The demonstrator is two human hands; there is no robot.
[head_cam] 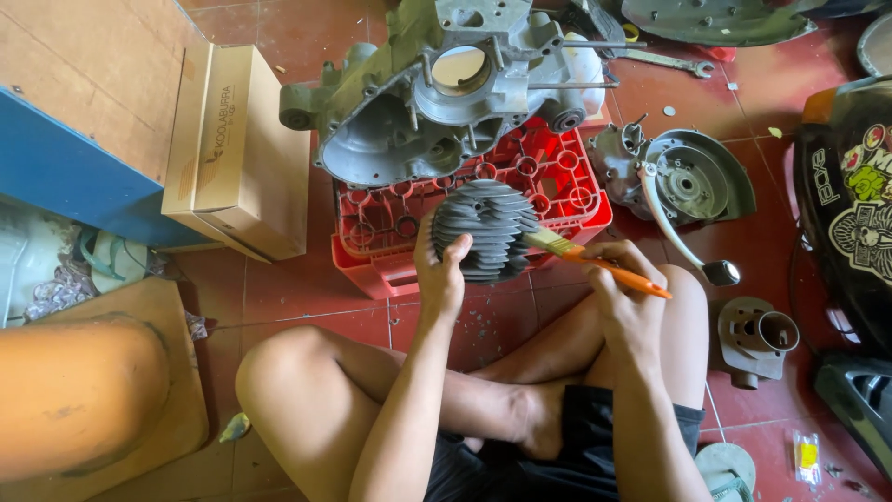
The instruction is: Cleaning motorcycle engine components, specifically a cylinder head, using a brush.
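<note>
My left hand [439, 276] grips a grey finned engine cylinder [486, 230] and holds it up over my crossed legs. My right hand [624, 279] holds a paintbrush with an orange handle [609, 264]; its bristles touch the right side of the cylinder's fins. Just behind the cylinder is a red plastic crate [557, 181], upside down, with a large grey engine crankcase [437, 88] resting on top.
A cardboard box [237, 149] stands at the left by a blue-edged wooden panel. An engine side cover with a kick lever [683, 191] lies on the red floor tiles at the right, with a small grey cast part [754, 336], a wrench [664, 61] and a black sticker-covered body panel [850, 204].
</note>
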